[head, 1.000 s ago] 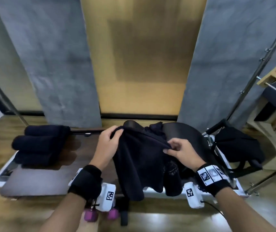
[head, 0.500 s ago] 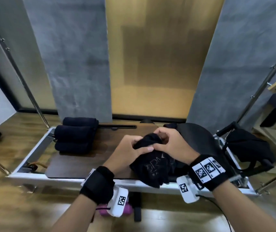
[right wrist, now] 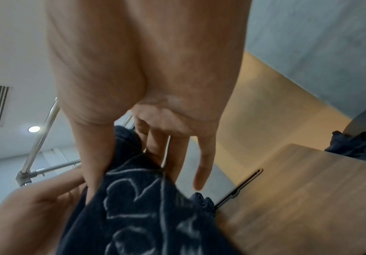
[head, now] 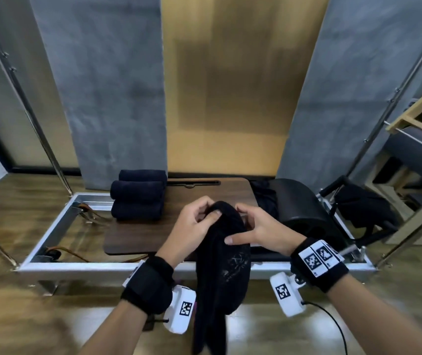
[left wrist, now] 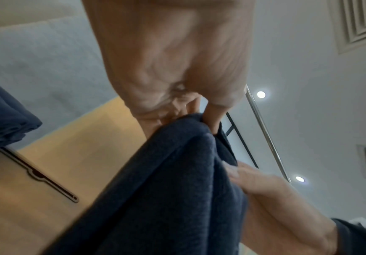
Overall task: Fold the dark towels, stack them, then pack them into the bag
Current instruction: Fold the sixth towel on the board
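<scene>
— Towel (head: pixel 221 254): any brand legible on it?
— Pale line embroidery (right wrist: pixel 134 198) runs across the dark cloth, but no word can be read. Square coded markers sit on the wrist bands (head: pixel 319 257).
— Where does it hang?
— Bunched in the air above the near edge of the brown tabletop (head: pixel 138 234), its lower part drooping toward the floor.
— And each grip?
— The left hand (head: pixel 194 226) pinches the top fold between thumb and curled fingers. The right hand (head: pixel 261 226) clasps the same fold from the other side, thumb pressed flat on the front; its little finger (right wrist: pixel 203 165) points free.
— Anything else?
— Three rolled dark towels (head: pixel 138 194) lie stacked at the tabletop's far left. A dark bag (head: pixel 363 208) sits at the right.
</scene>
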{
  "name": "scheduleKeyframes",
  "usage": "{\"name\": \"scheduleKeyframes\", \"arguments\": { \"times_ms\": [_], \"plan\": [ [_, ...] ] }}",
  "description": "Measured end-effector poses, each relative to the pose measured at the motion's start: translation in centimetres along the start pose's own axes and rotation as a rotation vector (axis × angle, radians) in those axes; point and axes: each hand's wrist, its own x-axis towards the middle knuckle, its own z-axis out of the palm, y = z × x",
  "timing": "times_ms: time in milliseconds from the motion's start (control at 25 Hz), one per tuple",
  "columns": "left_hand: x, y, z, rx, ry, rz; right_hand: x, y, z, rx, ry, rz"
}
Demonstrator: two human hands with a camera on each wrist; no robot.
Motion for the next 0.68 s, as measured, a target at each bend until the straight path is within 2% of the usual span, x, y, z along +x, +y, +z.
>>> {"name": "scheduleKeyframes", "arguments": {
  "times_ms": [80,200,320,400,440,560,680],
  "plan": [
    [-1.3,0.0,-1.4,-0.023,0.064,-0.005,-0.8,0.0,0.9,-0.04,-0.01,0.015],
    [-3.4,-0.6,-2.8,-0.005,0.114,-0.059,-1.4,-0.3,1.2,-0.156,0.144,0.012],
    [-4.3,-0.2,-2.5,0.025,-0.007,-0.045,-0.7,-1.1,2.4,-0.338,0.277,-0.116],
    [-4.2,0.5,-1.5,0.102,-0.081,0.005,0.0,-1.5,3.7,-0.467,0.281,-0.217],
    [-3.9,0.8,-1.3,0.143,-0.068,0.038,0.3,-1.4,4.1,-0.505,0.279,-0.227],
    [-3.3,0.9,-2.4,0.188,0.042,0.116,-0.3,-0.7,3.2,-0.512,0.265,-0.123],
    [-3.6,0.3,-4.3,0.181,0.108,0.062,-1.2,0.2,1.8,-0.377,0.271,-0.064]
  ]
}}
